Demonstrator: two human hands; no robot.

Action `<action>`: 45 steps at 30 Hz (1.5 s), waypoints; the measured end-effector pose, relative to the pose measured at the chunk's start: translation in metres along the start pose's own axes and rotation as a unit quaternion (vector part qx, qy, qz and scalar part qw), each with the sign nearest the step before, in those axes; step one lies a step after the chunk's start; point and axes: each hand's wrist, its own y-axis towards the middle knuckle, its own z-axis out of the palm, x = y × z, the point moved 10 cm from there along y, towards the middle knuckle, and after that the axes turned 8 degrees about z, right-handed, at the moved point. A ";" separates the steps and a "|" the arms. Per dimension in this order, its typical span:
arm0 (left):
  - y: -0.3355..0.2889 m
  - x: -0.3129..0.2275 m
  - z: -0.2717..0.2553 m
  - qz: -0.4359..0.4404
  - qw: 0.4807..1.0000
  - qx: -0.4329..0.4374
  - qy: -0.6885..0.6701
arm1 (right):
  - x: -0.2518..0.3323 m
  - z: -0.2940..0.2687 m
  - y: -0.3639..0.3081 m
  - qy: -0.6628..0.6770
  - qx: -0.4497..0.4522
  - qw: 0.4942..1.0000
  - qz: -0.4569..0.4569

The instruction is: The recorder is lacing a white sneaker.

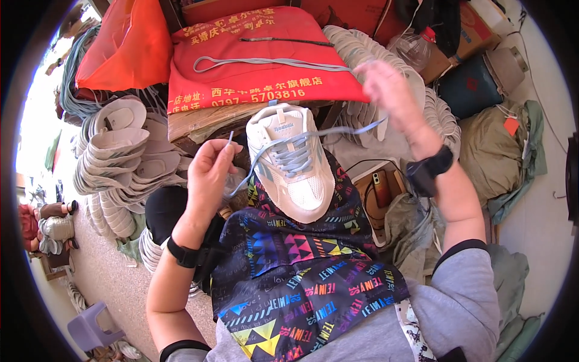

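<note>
Head view: one white sneaker (291, 163), toe toward the person, heel away, resting on a patterned apron (301, 271) over the lap. Pale blue lace (289, 142) threaded across its eyelets, its ends running out to either side. Left hand (208, 169), fingers pinched on the left lace end, close beside the shoe. Right hand (386, 87), blurred, fingers closed on the right end, raised farther off. Stacked insoles (114, 157) at left.

A shoe workshop: stacked white soles (114, 157), loose laces (271, 62) and cartons (476, 27) crowd it.
</note>
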 end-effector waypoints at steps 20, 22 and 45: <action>0.002 0.012 0.043 -0.047 0.995 0.056 0.067 | -0.053 0.102 -0.042 -0.198 0.263 0.942 0.066; 0.003 0.012 0.044 -0.053 0.995 0.054 0.064 | -0.052 0.103 -0.036 -0.214 0.257 0.941 0.053; 0.013 -0.107 0.081 0.342 0.814 0.139 0.449 | 0.044 0.126 -0.044 -0.494 0.115 0.792 -0.339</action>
